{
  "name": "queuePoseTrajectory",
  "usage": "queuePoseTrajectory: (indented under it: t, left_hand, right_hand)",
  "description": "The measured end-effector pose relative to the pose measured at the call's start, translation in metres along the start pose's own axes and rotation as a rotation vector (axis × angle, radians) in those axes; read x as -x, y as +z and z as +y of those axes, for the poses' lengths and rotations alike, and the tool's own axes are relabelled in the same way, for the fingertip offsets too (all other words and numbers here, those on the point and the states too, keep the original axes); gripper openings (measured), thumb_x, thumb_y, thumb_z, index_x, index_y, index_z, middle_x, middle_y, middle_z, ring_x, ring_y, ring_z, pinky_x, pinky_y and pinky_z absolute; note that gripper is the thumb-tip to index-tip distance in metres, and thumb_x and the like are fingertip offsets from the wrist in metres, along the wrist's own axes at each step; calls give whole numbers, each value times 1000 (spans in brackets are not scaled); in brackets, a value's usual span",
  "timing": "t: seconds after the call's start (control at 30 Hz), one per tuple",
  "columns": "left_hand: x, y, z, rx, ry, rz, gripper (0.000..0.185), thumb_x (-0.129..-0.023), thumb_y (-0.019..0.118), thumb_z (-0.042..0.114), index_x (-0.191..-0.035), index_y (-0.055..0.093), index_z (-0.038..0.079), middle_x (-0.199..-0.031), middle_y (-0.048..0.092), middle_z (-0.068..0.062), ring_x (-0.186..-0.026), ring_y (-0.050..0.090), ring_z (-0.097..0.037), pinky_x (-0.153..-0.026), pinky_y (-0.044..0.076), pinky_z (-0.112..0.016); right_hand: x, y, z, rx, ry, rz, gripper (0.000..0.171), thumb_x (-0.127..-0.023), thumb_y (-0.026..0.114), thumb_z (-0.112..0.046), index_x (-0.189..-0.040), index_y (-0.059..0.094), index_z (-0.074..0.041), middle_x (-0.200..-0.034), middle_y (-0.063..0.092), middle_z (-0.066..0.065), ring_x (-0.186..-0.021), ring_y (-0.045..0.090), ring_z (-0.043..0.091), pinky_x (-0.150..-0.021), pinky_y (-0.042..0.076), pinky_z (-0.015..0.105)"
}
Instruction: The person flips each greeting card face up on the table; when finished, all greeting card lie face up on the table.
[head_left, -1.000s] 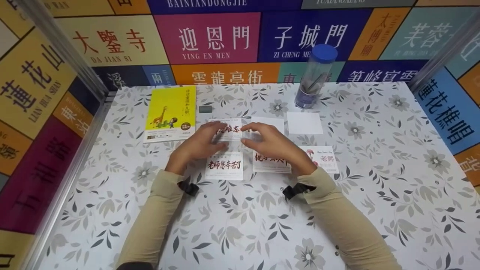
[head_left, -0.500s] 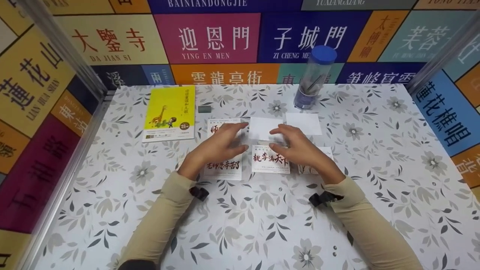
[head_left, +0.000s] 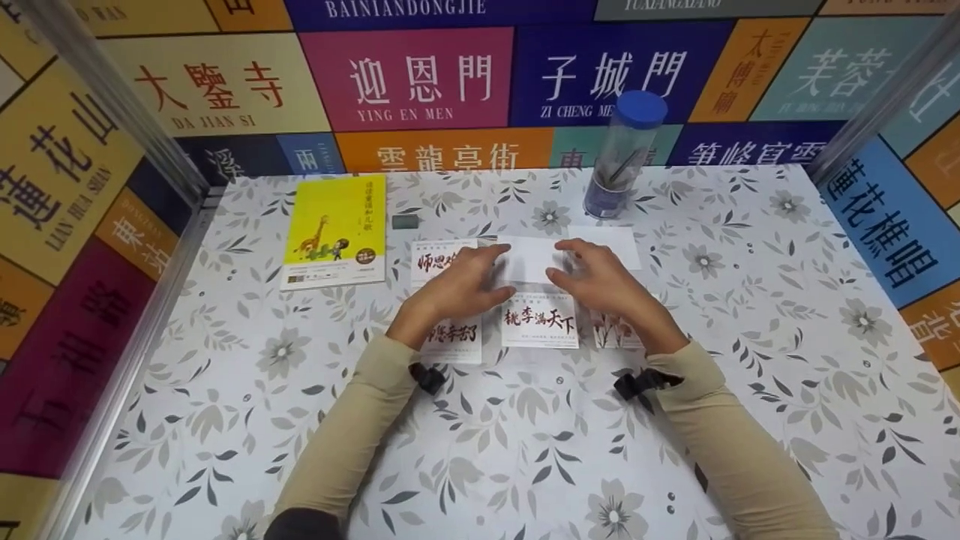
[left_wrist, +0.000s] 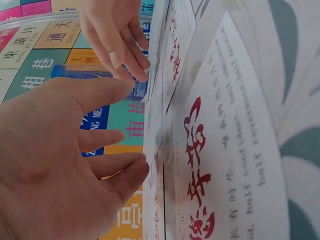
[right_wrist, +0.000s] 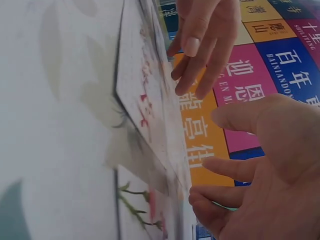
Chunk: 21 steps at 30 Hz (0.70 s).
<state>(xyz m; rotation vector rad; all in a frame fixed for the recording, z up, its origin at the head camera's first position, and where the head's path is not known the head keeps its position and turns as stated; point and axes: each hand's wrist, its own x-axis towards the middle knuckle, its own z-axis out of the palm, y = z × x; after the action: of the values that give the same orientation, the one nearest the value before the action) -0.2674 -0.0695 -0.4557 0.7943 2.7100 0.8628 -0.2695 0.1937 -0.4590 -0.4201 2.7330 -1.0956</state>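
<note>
My left hand (head_left: 465, 283) and right hand (head_left: 596, 279) lie side by side over a grid of cards on the floral table (head_left: 225, 390). Their fingertips reach the left and right edges of a blank white card (head_left: 529, 259) in the far row. The fingers are relaxed and spread and grip nothing, as the left wrist view of my left hand (left_wrist: 65, 165) and the right wrist view of my right hand (right_wrist: 265, 165) show. A red-lettered card (head_left: 431, 261) lies left of the blank one. Below it, the printed middle card (head_left: 540, 321) shows fully. The left card (head_left: 454, 337) and the flowered right card (head_left: 615, 330) are partly hidden by my hands.
A second blank card (head_left: 615, 238) lies just beyond my right hand. A yellow book (head_left: 335, 229) and a small grey block (head_left: 406, 221) sit at the back left. A clear tube with a blue cap (head_left: 624, 154) stands at the back. Printed walls (head_left: 75, 225) close three sides.
Both hands have moved right, from the red-lettered far-left card to the blank middle card. The far-left card now lies uncovered, and the right hand covers more of the flowered card.
</note>
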Motion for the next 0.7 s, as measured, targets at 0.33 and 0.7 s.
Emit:
queuePoseTrajectory:
  t: [0.33, 0.7]
  left_hand:
    - [2, 10, 2, -64, -51, 17, 75, -94, 68, 38, -156, 35, 12, -150, 51, -12, -136, 46, -32, -118, 36, -44]
    - [2, 15, 3, -12, -68, 24, 83, -93, 67, 42, -159, 25, 13, -154, 46, -14, -142, 39, -35, -120, 33, -48]
  right_hand:
    - [-2, 12, 2, 53, -66, 33, 57, -95, 68, -35, -140, 55, -3, -131, 63, 22, -122, 57, 38, -108, 44, 52]
    - [0, 13, 1, 109, -49, 15, 58, -95, 67, -37, -141, 54, -4, -134, 62, 20, -127, 53, 39, -112, 39, 53]
